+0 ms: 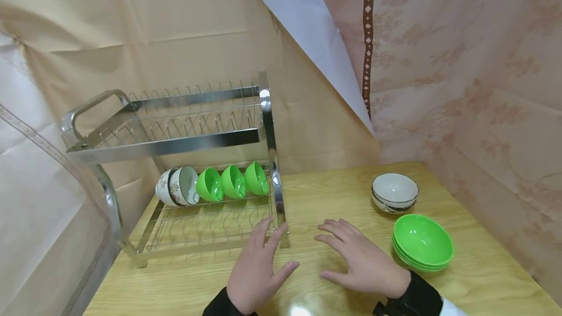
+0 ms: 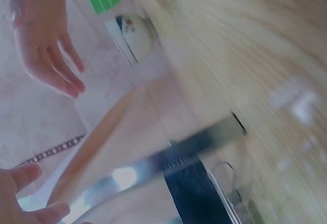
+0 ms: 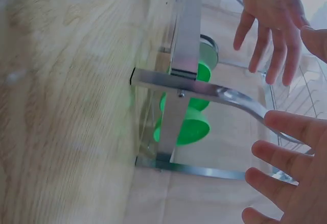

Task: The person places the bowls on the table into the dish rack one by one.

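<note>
Both hands hover over the table, holding nothing. My left hand (image 1: 256, 269) has its fingers spread, in front of the right end of a metal dish rack (image 1: 206, 139). To its right, my right hand (image 1: 360, 262) reaches leftward with loosely extended fingers, left of a stack of green bowls (image 1: 422, 240). Behind that stack stand white bowls (image 1: 395, 189) with dark rims, nested together. On the rack's lower tier, two white patterned bowls (image 1: 184, 187) and three green bowls (image 1: 232, 182) lean on edge in a row. In the right wrist view the right hand (image 3: 291, 178) shows spread fingers.
The rack's upper tier (image 1: 175, 121) has wire slots and a side handle. A wooden table (image 1: 320, 208) carries everything. Beige cloth (image 1: 197, 52) hangs behind it, and pinkish patterned cloth (image 1: 474, 87) hangs along the right side.
</note>
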A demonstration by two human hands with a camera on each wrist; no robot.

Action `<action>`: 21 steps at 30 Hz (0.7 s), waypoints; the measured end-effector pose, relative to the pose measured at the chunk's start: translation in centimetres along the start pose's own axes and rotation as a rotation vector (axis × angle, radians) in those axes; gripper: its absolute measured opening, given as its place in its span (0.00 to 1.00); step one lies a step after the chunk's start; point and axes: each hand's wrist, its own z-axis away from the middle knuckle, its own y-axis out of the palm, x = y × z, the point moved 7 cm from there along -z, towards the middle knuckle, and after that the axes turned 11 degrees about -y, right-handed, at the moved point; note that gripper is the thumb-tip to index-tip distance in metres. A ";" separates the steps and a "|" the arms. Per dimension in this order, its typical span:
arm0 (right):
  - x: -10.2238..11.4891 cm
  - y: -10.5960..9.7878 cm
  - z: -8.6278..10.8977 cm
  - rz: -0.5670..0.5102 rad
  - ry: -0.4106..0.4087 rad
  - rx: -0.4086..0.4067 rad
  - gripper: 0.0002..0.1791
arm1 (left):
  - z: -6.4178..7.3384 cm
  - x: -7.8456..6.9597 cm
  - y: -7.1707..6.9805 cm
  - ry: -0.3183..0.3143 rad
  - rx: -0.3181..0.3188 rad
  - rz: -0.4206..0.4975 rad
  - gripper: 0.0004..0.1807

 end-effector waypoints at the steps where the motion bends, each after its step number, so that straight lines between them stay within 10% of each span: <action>1: 0.0 0.0 0.2 0.002 0.004 -0.003 0.36 | 0.0 -0.3 0.2 0.007 0.008 -0.005 0.41; 7: -0.3 -0.2 0.3 0.008 0.106 0.030 0.36 | 0.2 -0.6 0.3 0.002 0.038 0.008 0.41; 16: -4.4 -6.8 2.7 0.113 0.567 -0.048 0.22 | -0.4 0.1 -0.5 -0.044 0.030 0.043 0.40; 21: -7.5 -8.3 5.7 0.093 0.744 0.045 0.21 | -0.4 0.1 -0.4 -0.043 0.040 0.033 0.38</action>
